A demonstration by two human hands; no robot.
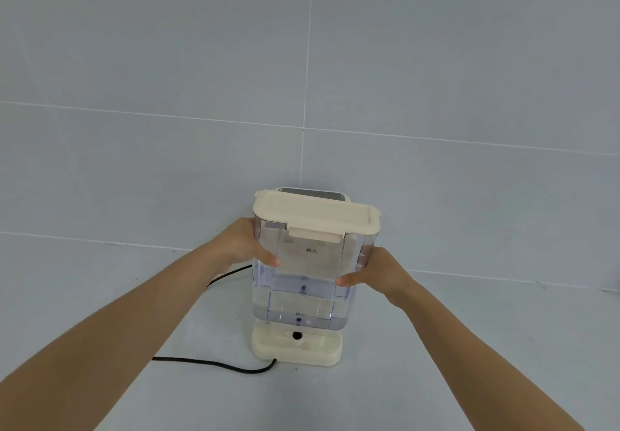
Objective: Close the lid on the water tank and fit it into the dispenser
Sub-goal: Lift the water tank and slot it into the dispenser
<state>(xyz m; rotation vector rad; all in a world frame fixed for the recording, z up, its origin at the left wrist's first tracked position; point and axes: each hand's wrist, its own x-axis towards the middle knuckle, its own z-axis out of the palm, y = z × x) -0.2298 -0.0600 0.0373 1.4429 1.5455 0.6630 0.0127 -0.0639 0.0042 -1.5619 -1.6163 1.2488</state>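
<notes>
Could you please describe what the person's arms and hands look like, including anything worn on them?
Both forearms are bare up to the frame edge, with no sleeves showing. The left hand and right hand wear no gloves, and no rings, watch or bracelet are visible.

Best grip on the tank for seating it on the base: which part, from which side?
Take the tank by its two clear side walls at mid-height, one hand from each side, as the left hand and right hand do now. It is tall and upright, holds water, and the lid has only a small front latch, so the lid looks a poor handle.
</notes>
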